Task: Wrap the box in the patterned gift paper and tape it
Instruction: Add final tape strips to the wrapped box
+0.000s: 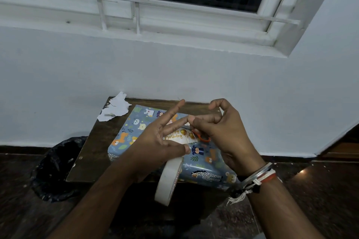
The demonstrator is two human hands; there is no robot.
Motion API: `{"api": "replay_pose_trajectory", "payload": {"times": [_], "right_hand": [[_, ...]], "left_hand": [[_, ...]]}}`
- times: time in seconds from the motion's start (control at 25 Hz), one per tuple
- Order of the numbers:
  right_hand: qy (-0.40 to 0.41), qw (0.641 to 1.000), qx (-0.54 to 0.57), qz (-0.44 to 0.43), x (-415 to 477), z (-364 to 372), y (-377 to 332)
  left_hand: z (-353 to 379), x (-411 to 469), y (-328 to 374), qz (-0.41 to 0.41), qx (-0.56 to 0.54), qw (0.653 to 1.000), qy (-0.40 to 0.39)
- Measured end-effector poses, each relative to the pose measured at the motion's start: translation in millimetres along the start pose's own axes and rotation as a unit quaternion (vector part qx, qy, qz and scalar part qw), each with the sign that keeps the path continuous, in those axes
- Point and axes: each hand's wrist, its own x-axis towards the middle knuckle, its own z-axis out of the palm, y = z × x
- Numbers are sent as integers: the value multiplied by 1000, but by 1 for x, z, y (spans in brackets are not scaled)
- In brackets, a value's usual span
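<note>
- Reaching in from the near edge with both forearms, wearing bangles [258,175] and threads on the right wrist.
- Dangling a white tape roll [168,180] on edge just under the left thumb, out past the near edge of the table [91,149]; not showing what is carrying it.
- Holding the left hand [155,141] above the box with the fingers [174,108] spread. Fanning index and middle out straight, stretching the thumb sideways to touch the roll's top rim, hiding the other two.
- Curling the right hand [227,134] beside it, arching the index high and meeting the left middle fingertip with the thumb tip; cannot tell whether any tape is being pinched there.
- Working over the box [136,128], lying flat on the table under both hands and showing blue gift paper [206,169] with cartoon animals on every visible face, plus a "Happy Birthday" sticker [174,137] between the hands.
- Half covering orange-handled scissors [203,137] with the right hand, on top of the box.
- Leaving torn white paper scraps [114,108] at the table's far left corner.
- Standing beside a black bin bag [56,167] on the floor, left of the table.
- Facing a pale wall [194,75] and, above it, a white barred window [174,6] with dark glass.
</note>
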Motion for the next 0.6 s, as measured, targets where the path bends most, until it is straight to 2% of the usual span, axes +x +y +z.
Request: {"api": "replay_pose_trajectory", "payload": {"times": [0.16,0.36,0.6], "right_hand": [[-10,997,-61,-44,-3,-18,-8],[-66,985,-154,30,1,-27,22],[-56,952,-299,16,8,-26,31]], "left_hand": [[-4,-1,-1,-15,-13,999,35],[-5,-2,-2,-24,-5,999,45],[-6,-1,-2,-23,4,999,37]]}}
